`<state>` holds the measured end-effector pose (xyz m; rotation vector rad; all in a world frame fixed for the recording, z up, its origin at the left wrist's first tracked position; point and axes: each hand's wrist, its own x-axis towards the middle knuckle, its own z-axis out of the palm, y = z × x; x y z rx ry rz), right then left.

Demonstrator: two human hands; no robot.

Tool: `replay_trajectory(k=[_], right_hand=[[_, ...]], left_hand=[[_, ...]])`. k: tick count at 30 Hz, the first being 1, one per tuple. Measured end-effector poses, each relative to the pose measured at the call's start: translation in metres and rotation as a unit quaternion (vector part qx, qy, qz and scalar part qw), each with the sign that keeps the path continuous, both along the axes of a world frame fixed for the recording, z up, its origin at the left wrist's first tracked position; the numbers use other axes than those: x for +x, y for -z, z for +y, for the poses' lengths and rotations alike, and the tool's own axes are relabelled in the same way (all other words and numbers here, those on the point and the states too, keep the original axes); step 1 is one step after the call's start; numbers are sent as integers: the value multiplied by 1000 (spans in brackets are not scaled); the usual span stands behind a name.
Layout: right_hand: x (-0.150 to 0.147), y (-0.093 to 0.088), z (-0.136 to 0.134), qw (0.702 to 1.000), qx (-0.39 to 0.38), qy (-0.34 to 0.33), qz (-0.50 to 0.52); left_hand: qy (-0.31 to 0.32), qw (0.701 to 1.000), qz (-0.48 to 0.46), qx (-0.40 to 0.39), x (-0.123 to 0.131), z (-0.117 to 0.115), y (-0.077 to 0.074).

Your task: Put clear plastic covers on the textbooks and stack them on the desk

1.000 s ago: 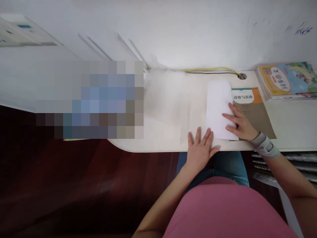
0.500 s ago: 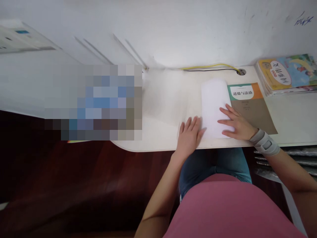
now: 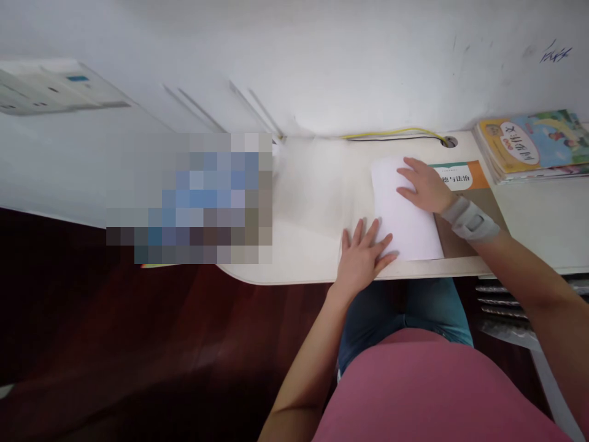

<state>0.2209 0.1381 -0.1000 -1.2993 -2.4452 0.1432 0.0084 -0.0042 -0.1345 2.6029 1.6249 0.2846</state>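
Note:
A white sheet of paper (image 3: pixel 402 230) lies on the desk, partly over a textbook (image 3: pixel 453 230) with a brown, green and orange cover. My right hand (image 3: pixel 426 184), fingers spread, rests flat on the paper's upper part and hides some of the book's title. Below and to the left, my left hand (image 3: pixel 363 258) lies flat with its fingers apart, thumb on the paper's lower left corner. Left of it, a pale, see-through sheet (image 3: pixel 310 190) spreads over the desk; its edges are faint.
A stack of books (image 3: pixel 529 147) stands at the back right. Yellow and black cables (image 3: pixel 391 134) run along the wall into a round desk hole (image 3: pixel 449 142). The blurred-out patch (image 3: pixel 202 202) covers the desk's left end. A power socket strip (image 3: pixel 59 86) is on the left.
My right hand has slid up and left over the paper. My left hand has spread its fingers and shifted slightly right, onto the paper's corner. The camera view has shifted a little.

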Motion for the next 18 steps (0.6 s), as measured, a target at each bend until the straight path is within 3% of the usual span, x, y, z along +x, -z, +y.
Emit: replay_trajectory(k=[3,6,10,18], right_hand=[[-28,-10,42,996,-17,46,-72],[-47,-15,62,982,-62,63,-166],[-52,-12,63,969,-68,78,-223],[-50,-6,62,967,-67,79,-235]], left_hand=[[1,1000,7,3,1,-1,0],[-1,1000,6,5,2,-2,0],[-1,1000,0,8,2,-2,0],[5,1000,-19,15,2,-2,-2]])
